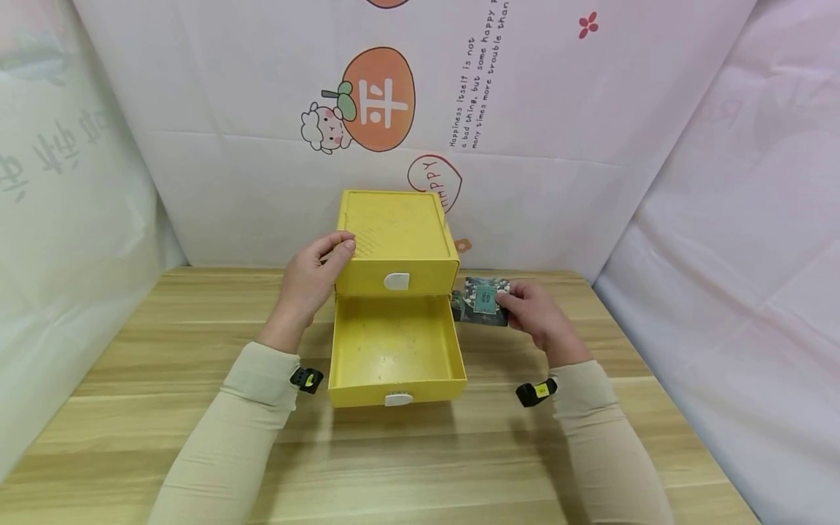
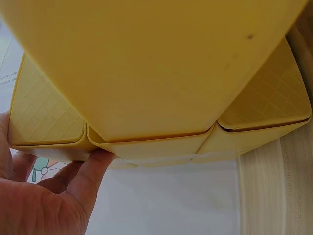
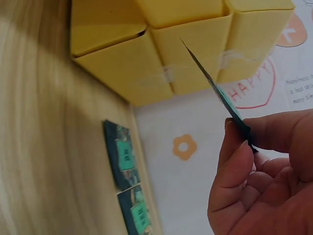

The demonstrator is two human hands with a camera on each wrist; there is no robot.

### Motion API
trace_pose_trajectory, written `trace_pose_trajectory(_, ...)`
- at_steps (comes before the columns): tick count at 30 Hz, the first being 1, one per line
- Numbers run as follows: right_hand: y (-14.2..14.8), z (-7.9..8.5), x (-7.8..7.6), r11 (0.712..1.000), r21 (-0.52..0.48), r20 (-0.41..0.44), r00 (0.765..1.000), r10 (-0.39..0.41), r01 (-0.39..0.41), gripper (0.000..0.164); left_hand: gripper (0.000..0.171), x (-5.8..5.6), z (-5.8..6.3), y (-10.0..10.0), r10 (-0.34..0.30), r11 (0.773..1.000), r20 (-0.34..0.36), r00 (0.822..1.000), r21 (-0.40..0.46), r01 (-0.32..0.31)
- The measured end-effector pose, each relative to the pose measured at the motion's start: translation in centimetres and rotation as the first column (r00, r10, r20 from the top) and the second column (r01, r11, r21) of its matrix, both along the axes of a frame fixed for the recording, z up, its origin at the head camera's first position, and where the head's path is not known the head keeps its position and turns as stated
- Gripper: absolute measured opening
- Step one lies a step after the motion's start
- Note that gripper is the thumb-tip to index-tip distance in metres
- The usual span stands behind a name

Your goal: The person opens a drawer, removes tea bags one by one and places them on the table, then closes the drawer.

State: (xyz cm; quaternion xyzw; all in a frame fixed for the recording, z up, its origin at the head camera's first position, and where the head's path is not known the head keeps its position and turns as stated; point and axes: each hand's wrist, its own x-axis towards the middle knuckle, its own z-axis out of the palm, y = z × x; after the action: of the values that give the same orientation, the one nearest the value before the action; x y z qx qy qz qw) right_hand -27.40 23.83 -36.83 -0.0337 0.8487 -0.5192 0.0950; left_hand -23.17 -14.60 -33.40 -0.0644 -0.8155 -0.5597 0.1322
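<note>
A yellow drawer unit (image 1: 394, 226) stands on the table, its middle drawer (image 1: 394, 339) pulled out with bare yellow inside. At the unit's upper left edge, my left hand (image 1: 315, 273) holds on, thumb over the top and fingers against the side wall. To the right of the unit, my right hand (image 1: 534, 313) pinches a thin dark green packet (image 1: 485, 299) with a teal label between thumb and fingers. The right wrist view has this packet (image 3: 227, 105) nearly edge-on, in front of the unit's side.
Two similar packets (image 3: 124, 154) lie on the wooden table (image 3: 58, 156) beside the unit, near the back wall. A printed white sheet (image 1: 558, 204) hangs behind, and white sheets enclose both sides. The opened drawer's front (image 1: 397, 394) juts toward me between my forearms.
</note>
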Motion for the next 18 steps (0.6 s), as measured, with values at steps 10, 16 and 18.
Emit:
trace_pose_trajectory(10,-0.2,-2.6,-0.6,0.989,0.136,0.018,0.998,0.053,-0.055,0.036,0.057,-0.1,-0.1,0.0,0.003,1.000,0.000,1.000,-0.002,-0.003)
trace_pose_trajectory(16,-0.4,-4.0,-0.9,0.972,0.222,0.041,0.997,0.068,-0.075,0.040,0.057,-0.1,-0.1,-0.1,0.002,1.000,-0.006,1.000,-0.014,-0.002)
trace_pose_trajectory(18,-0.3,-4.3,-1.0,0.968,0.237,0.051,0.996,0.069,-0.079,0.039,0.057,-0.1,-0.1,-0.1,0.002,1.000,-0.007,1.000,-0.017,-0.002)
